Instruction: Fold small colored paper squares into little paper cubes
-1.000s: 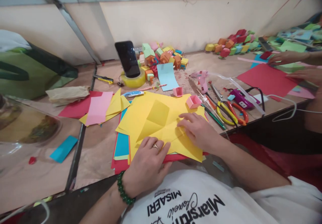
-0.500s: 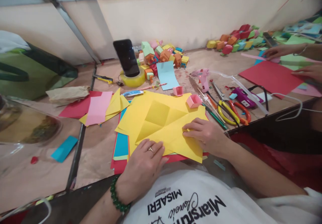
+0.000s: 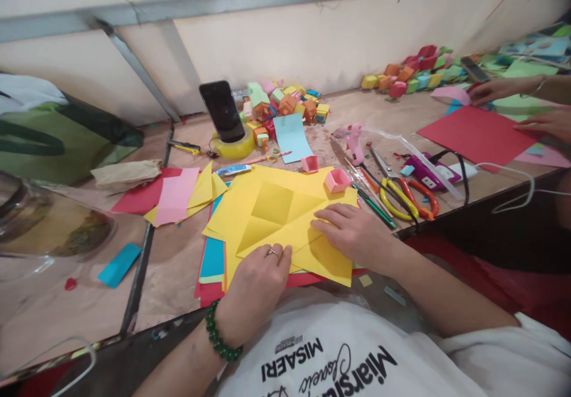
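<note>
A creased sheet of yellow paper [image 3: 272,202], with its near edge folded over, lies on a stack of coloured sheets. My left hand [image 3: 259,281] is closed on the near fold, fingers bent over the edge; its thumb is mostly hidden. My right hand [image 3: 352,230] rests on the right part of the sheet, its fingers stretched out and lying on the paper, with the thumb out of sight. Just beyond it stands a small pink paper box [image 3: 337,180], with another pink paper box [image 3: 310,163] behind.
Scissors [image 3: 397,192], a pink glue gun [image 3: 352,141] and pencils lie to the right. A phone [image 3: 222,110] leans in a tape roll [image 3: 232,144] beside heaped paper cubes [image 3: 285,103]. At far right, a co-worker's hands [image 3: 495,91] handle paper strips over red paper [image 3: 479,135].
My left hand has bunched its fingers more tightly at the fold. My right hand stays on the sheet, almost unmoved. The co-worker's pink strip now curves. The view has shifted slightly.
</note>
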The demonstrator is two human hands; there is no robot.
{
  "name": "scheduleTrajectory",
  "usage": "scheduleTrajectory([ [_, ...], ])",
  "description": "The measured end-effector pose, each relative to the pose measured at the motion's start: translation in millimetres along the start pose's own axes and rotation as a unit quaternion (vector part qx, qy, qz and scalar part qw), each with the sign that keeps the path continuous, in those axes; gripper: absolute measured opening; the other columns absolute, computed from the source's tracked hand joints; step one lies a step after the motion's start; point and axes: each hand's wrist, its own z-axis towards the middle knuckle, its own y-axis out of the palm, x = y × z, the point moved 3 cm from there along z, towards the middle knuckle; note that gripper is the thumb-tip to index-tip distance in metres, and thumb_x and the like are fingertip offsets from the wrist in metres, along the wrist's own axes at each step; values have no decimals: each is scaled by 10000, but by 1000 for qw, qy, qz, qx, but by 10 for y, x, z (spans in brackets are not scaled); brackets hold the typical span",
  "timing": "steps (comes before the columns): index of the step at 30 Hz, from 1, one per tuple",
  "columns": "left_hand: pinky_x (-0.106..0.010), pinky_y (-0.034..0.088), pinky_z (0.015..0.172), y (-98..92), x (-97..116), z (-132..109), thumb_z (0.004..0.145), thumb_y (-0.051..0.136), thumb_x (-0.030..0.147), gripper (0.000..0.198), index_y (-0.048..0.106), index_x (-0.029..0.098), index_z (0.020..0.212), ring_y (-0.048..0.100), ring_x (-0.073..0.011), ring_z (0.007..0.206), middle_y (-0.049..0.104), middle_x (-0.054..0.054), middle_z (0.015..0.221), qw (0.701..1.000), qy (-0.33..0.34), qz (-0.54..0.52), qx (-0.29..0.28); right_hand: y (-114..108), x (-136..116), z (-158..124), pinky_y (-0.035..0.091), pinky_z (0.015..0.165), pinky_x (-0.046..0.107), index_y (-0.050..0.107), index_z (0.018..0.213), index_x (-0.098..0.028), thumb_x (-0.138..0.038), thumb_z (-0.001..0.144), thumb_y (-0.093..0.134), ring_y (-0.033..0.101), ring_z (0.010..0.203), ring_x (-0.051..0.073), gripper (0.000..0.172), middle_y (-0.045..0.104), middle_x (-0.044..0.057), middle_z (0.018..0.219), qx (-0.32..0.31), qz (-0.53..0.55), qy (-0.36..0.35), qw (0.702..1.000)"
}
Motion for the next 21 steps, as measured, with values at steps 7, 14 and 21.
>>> scheduleTrajectory([
  [7, -293, 489, 551, -41, 48, 39, 790, 434, -67, 257, 606, 103, 877, 589, -193, 607, 622, -65, 702, 998, -6, 22, -62, 4, -83, 36, 487, 713, 333, 638, 944, -135, -69, 905, 436, 596, 816, 200, 216, 678, 119, 943, -30, 38, -30, 998],
  [14, -276, 496, 505, -123, 21, 31, 762, 458, -82, 278, 609, 103, 904, 612, -182, 571, 643, -44, 677, 1000, 13, -1, -12, 107, -105, 78, 477, 776, 350, 623, 955, -137, -99, 913, 485, 580, 913, 212, 150, 662, 112, 953, -37, 43, -45, 997],
  [21, -386, 532, 831, -61, -272, -72, 839, 410, -16, 287, 645, 136, 902, 648, -237, 953, 706, -119, 956, 999, 10, -9, 52, 72, -82, 73, 445, 683, 307, 599, 788, -154, -72, 910, 444, 571, 790, 190, 214, 662, 91, 838, 18, 50, -67, 996],
])
